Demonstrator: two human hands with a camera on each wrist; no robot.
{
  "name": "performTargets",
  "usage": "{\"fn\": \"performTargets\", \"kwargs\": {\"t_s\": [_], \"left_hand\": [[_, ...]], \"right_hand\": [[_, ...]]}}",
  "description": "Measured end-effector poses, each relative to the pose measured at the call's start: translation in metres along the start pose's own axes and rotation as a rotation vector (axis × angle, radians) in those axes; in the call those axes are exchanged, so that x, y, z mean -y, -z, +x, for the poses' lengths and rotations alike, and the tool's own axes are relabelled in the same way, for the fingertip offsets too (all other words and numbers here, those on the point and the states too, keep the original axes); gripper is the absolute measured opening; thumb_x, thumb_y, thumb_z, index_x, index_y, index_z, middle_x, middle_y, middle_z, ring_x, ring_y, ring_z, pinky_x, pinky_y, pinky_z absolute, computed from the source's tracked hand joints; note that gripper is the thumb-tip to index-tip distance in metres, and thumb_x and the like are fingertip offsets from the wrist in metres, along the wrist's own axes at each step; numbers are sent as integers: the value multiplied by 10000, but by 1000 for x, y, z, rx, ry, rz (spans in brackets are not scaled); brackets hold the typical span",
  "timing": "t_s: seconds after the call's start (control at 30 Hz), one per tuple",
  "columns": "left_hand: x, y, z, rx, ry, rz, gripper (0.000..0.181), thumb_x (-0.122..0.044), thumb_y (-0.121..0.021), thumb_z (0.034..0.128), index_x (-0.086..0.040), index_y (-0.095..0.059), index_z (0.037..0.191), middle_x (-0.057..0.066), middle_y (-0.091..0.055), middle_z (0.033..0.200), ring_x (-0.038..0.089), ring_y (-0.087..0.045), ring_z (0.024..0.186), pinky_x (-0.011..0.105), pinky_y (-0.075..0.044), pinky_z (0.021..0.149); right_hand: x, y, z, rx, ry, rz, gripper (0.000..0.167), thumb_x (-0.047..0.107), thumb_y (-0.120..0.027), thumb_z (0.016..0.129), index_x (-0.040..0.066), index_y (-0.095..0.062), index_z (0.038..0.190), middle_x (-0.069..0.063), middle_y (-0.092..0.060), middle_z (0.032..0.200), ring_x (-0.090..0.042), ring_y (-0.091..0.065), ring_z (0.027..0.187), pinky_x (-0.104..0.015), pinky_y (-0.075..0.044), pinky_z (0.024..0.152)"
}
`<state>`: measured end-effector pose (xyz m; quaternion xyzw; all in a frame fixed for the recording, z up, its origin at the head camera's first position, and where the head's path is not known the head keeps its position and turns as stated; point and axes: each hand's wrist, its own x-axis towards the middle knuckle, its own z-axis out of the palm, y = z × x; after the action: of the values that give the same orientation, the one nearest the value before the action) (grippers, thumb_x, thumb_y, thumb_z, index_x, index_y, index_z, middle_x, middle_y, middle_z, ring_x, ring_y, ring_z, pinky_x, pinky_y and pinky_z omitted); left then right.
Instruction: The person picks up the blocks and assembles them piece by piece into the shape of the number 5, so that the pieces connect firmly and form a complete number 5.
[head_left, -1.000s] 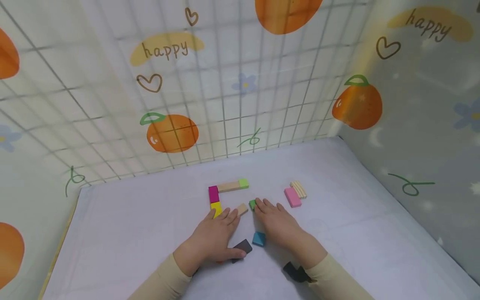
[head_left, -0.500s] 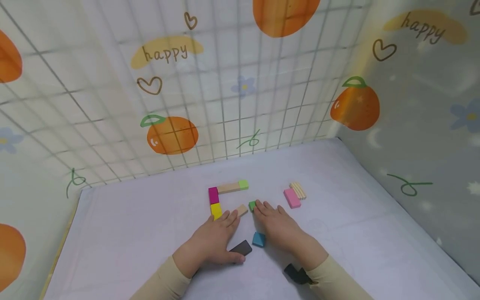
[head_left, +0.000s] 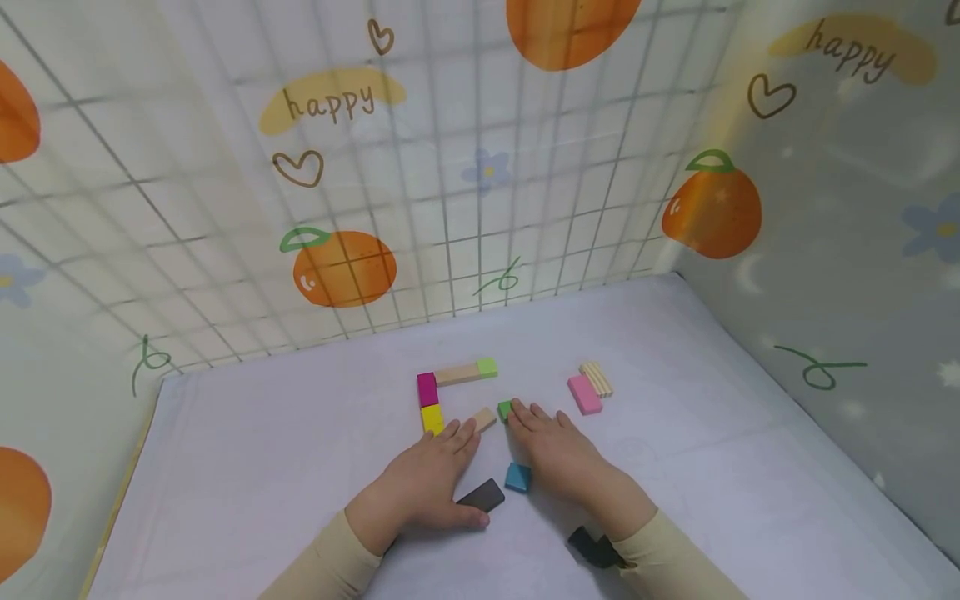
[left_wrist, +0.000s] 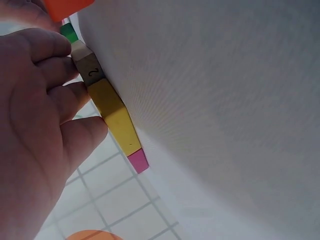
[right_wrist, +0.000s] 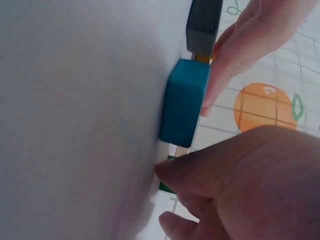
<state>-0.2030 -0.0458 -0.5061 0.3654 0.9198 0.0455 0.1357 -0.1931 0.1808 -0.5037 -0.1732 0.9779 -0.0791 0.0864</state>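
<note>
In the head view my left hand (head_left: 423, 479) lies palm down, fingers stretched forward. Its fingertips touch a yellow block (head_left: 432, 420) and a plain wooden block (head_left: 486, 419); its thumb lies along the near side of a dark grey block (head_left: 483, 496). My right hand (head_left: 558, 450) reaches forward with extended fingers, the leftmost at a green block (head_left: 506, 410) that it partly covers. Beside that hand lies a blue block (head_left: 517, 477). In the left wrist view an orange block (left_wrist: 67, 7) shows at the top; the head view does not show it.
A magenta block (head_left: 427, 389) touches the yellow one. From it a long wooden block (head_left: 457, 374) leads to a light green block (head_left: 487, 367). Right of these lie a pink block (head_left: 584, 394) and striped wooden pieces (head_left: 597, 379). Printed curtains (head_left: 420, 200) border the white table (head_left: 262, 467).
My left thumb has slid off the dark grey block to its near side. The left fingers uncover more of the yellow block. My right hand stays almost still.
</note>
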Motion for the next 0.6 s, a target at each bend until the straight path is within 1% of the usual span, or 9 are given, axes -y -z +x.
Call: {"fn": "performTargets", "kwargs": {"t_s": [0.13,0.3,0.4,0.5,0.6], "left_hand": [[1,0,1,3,3,11,1077,-780,-608,804,-110,-308,1591,30,-249,1680,252,-235,1556,512,-316,1208],[0,2,0,-5,2,15,1073,-772,-622,797,-107,-325,1585,33,-260,1676,263,-246,1552,512,-323,1205],[0,3,-1,-13,2,15,1070,-770,-628,793,-105,-339,1579,38,-268,1673,272,-253,1549,511,-329,1201],[0,3,-1,-14,-2,20,1063,-769,-627,794,-103,-349,1575,42,-270,1672,276,-254,1548,510,-332,1199],[0,2,-1,-10,-6,24,1059,-771,-621,797,-104,-351,1574,41,-265,1674,276,-252,1549,510,-333,1198]], "right_hand": [[4,-1,0,-17,5,-22,553,61,-611,975,26,-454,1504,-127,-361,1625,-371,-389,1471,-641,-338,1145],[7,1,1,-83,40,-64,550,65,-678,939,4,-510,1459,-196,-442,1553,-372,-505,1372,-552,-434,1109],[6,2,4,-109,51,-83,532,58,-687,928,31,-546,1440,-205,-486,1490,-378,-549,1303,-516,-471,1082],[5,3,6,-107,42,-72,531,59,-682,932,76,-552,1447,-192,-497,1466,-365,-561,1270,-513,-478,1075],[5,3,7,-113,36,-64,529,61,-678,934,98,-557,1448,-190,-505,1451,-351,-568,1238,-509,-482,1070]]}}
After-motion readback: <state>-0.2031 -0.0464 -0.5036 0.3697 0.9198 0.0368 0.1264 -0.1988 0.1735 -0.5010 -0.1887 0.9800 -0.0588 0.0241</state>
